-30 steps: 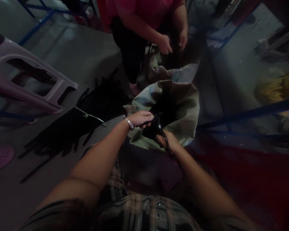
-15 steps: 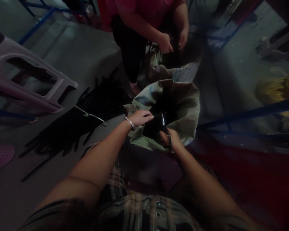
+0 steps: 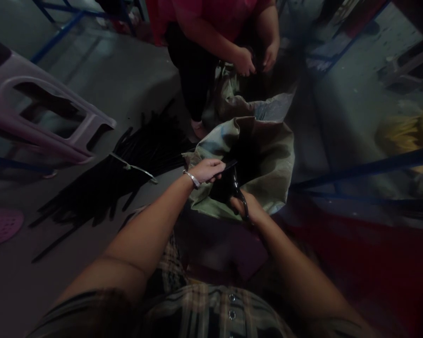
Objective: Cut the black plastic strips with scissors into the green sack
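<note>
Black strip bundle [image 3: 223, 190], one, held at mouth of green woven sack [image 3: 271, 164], lower part inside sack. Left hand [image 3: 206, 171] narrow, curled over bundle's upper edge; one metal bangle [image 3: 191, 179] on wrist. Right hand [image 3: 245, 205] closed on bundle's looped end. Two sacks total: second sack [image 3: 229, 96] just beyond first, apparently touching. Co-worker's two hands [image 3: 245, 61] at far sack's mouth, grip unclear in shadow. One loose pile of black strips [image 3: 127, 173] on concrete floor [image 3: 127, 75], left of sacks. One lilac plastic stool [image 3: 38, 103] tipped over beside pile. Blue metal rack frame [image 3: 366, 170] right of sacks; one yellow bundle [image 3: 402, 131] beyond it. Dim room.
</note>
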